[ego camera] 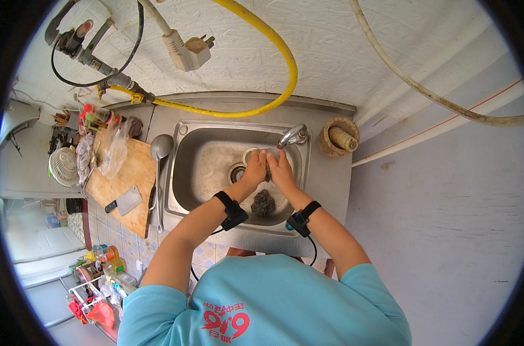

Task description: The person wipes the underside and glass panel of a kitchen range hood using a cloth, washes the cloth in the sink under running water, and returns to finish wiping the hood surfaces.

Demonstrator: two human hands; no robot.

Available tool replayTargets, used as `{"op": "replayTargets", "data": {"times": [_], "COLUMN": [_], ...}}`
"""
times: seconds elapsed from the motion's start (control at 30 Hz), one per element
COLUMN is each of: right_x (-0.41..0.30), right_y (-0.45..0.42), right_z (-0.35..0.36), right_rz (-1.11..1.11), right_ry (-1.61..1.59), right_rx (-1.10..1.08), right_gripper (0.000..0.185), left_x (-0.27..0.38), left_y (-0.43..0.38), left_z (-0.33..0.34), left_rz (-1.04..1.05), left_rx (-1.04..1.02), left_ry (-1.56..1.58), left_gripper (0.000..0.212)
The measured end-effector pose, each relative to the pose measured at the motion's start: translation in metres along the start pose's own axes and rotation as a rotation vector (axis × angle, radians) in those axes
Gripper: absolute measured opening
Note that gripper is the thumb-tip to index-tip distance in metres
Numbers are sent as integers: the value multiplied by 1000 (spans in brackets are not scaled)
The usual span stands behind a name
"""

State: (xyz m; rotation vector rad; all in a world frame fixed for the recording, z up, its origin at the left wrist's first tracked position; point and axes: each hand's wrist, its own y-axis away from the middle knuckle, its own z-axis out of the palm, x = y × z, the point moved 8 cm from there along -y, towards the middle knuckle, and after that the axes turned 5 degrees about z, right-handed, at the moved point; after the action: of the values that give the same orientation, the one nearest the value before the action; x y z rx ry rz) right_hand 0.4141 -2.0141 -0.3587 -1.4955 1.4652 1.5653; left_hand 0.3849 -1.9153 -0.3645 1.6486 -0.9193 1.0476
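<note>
My left hand (257, 166) and my right hand (280, 168) come together below the chrome faucet (293, 135), inside a stainless steel sink (201, 160). A small dark patch shows between the palms, but the fingers hide what it is. Close to my wrists, a grey scouring pad, seemingly steel wool (263, 203), lies on the sink floor. Left of my left hand is the round drain (236, 174). Behind the fingertips a pale round rim (247, 154) is partly covered by my left hand.
On the right of the counter stands a stone mortar with a pestle (339, 137). A metal ladle (160, 151) lies along the sink's left side. Farther left, a cleaver (125, 201) rests on a wooden cutting board (110, 181). A yellow hose (290, 65) loops behind the sink.
</note>
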Motion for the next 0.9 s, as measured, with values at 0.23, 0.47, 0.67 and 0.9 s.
{"op": "replayTargets", "data": {"times": [0.23, 0.47, 0.67, 0.9], "right_x": [5, 11, 23, 9], "right_y": [-3, -9, 8, 6], "right_z": [3, 1, 10, -7], "right_rz": [102, 125, 551, 312], "right_ry": [9, -48, -490, -418], "right_rx": [-47, -145, -461, -278], "right_gripper": [55, 39, 29, 41], "left_x": [-21, -11, -18, 6], "left_y": [-10, -10, -11, 5], "left_z": [-1, -1, 8, -14], "left_rz": [63, 109, -58, -220], "left_rx": [-13, -52, -290, -158], "left_ry": [-93, -230, -60, 146], "left_gripper": [34, 38, 33, 41]}}
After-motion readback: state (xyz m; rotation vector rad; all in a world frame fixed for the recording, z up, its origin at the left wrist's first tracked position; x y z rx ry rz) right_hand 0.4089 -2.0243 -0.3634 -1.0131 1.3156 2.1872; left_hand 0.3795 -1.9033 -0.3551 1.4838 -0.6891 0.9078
